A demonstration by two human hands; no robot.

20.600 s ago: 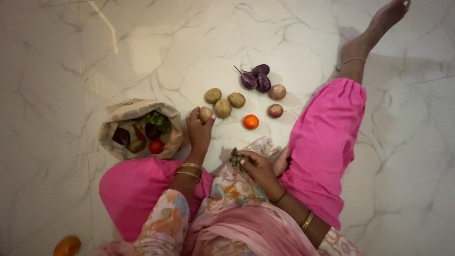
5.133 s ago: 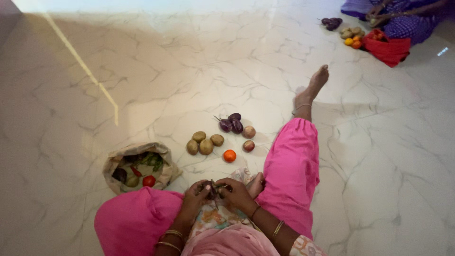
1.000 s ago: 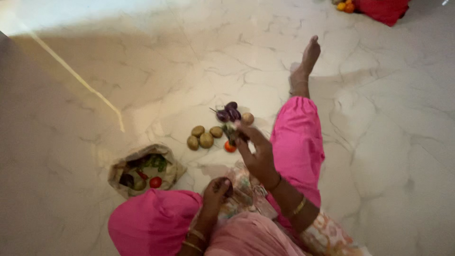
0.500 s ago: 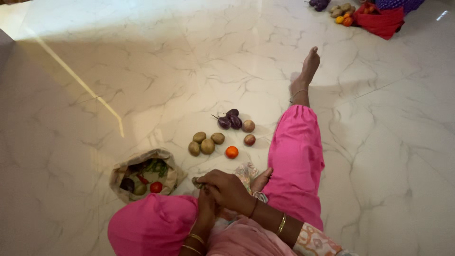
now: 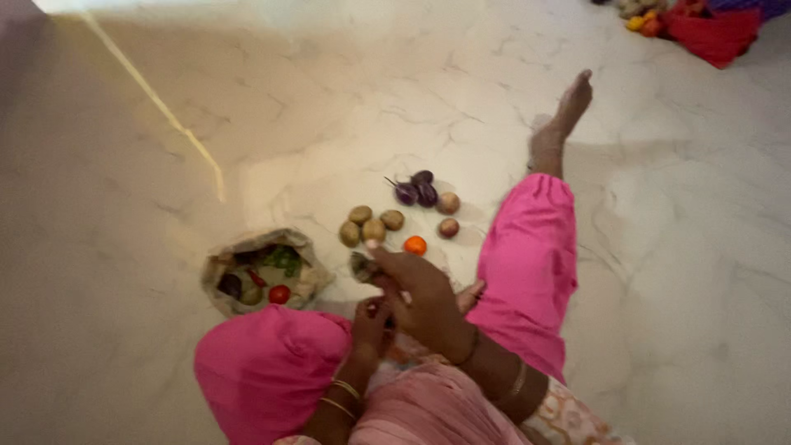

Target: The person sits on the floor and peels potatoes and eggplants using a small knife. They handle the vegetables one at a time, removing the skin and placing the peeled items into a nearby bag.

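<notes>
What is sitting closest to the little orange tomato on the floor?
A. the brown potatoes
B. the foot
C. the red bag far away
A: the orange tomato lies on the marble floor right beside the cluster of brown potatoes, while the foot is well off to the side and the red bag lies at the far edge of the floor.

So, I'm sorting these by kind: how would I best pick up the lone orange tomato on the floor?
Cup the orange tomato around its round sides from above; it sits free of the potatoes, so fingers fit all around.
</notes>
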